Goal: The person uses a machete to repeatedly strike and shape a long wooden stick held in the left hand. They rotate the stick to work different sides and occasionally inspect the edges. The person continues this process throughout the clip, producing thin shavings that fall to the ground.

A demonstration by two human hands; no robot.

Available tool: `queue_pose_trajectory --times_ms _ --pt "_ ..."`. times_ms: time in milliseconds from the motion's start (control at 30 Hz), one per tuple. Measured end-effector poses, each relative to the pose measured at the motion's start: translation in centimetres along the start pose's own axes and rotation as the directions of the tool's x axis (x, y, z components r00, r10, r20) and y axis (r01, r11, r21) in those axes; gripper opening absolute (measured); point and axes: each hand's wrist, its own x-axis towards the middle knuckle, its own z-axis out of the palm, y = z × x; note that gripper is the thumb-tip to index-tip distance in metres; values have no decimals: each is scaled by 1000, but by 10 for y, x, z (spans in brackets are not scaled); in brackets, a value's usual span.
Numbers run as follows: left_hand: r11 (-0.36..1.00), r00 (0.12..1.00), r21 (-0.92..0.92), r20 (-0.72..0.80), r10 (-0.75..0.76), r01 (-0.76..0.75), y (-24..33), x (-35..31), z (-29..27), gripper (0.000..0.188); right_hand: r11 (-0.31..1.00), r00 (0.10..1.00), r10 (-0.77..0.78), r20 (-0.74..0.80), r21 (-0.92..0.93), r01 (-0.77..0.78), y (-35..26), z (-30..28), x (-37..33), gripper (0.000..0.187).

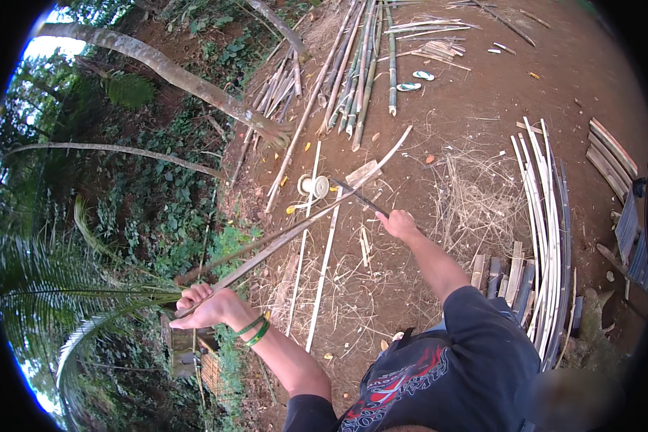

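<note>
My left hand [205,305] is closed round the lower end of a long split bamboo strip [266,252], which slants up and away to the right. Green bands circle that wrist. In my closed right hand [399,225] is a long dark-bladed knife [363,201], pointing to the upper left. Its far end meets or crosses the strip in this view; whether they touch, I cannot tell. Just beyond lie a pale spool-shaped piece [314,187] and a flat wooden block [362,173]. Two thin pale strips [324,270] lie on the ground between my arms.
Bamboo poles [360,79] lie piled ahead, with a pair of sandals [409,86] beside them. A bundle of long pale strips [543,216] rests at right, near short split pieces [511,270]. Shavings [475,194] litter the dirt. A leaning trunk [165,68] and a leafy slope border the left.
</note>
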Motion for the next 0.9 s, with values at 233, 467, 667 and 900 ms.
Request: queue_pose_trajectory --times_ms 233,467,667,900 --pt "996 969 -78 246 -31 52 -6 24 -10 66 960 990 76 116 258 -104 -44 0 12 77" --pt "997 975 -15 213 -65 70 -61 3 -3 75 960 996 51 66 273 -68 -75 -26 25 81" --pt "996 966 62 248 -70 56 -98 6 24 65 993 999 24 -30 117 -20 -71 -21 48 75" --pt "998 997 63 74 24 -29 -147 56 65 65 910 992 43 116 405 -87 -136 -32 54 69"
